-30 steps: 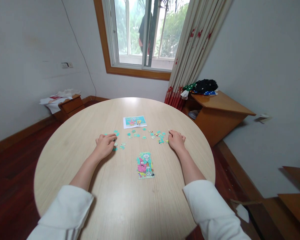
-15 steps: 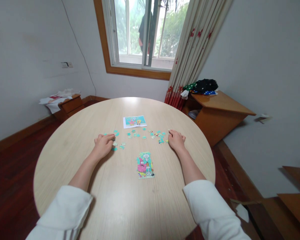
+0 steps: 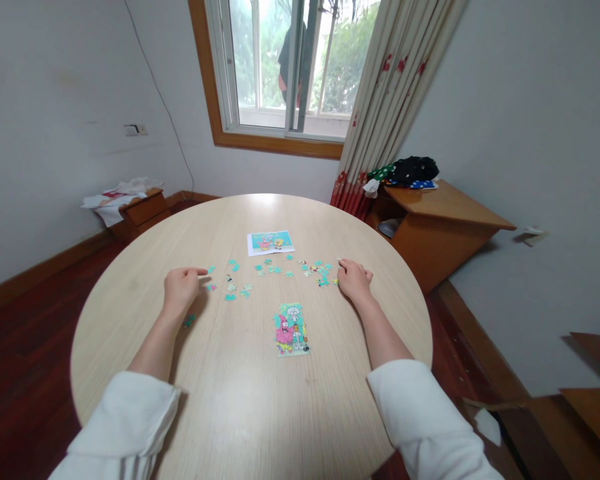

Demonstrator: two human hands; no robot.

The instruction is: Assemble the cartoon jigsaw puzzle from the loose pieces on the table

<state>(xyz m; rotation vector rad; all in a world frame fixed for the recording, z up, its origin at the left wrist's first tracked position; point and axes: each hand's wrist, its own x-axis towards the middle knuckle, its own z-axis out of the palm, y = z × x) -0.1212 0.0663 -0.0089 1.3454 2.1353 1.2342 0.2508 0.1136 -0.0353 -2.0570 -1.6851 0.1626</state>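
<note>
My left hand (image 3: 181, 289) is over the left part of the table, its index finger stretched out to a teal puzzle piece (image 3: 211, 270) and its other fingers curled. A pink piece (image 3: 211, 287) lies beside it, and a dark teal piece (image 3: 189, 321) is near the wrist. My right hand (image 3: 354, 280) rests at the right end of the scattered pieces (image 3: 323, 281), fingers pinched on what looks like a small pale puzzle piece (image 3: 339, 261). Between my forearms lies a partly joined cartoon puzzle (image 3: 292, 330). Behind the loose pieces is a printed reference picture (image 3: 271, 243).
The round wooden table (image 3: 240, 400) stands before a window (image 3: 290, 67) with a long curtain (image 3: 380, 100). To the right, a wooden cabinet (image 3: 445, 220) carries a pile of cloth (image 3: 413, 172). A small low cabinet (image 3: 147, 209) is at the left wall.
My left hand has moved left, away from the left cluster, uncovering several pieces there; its index finger is now extended. My right hand has stayed in place.
</note>
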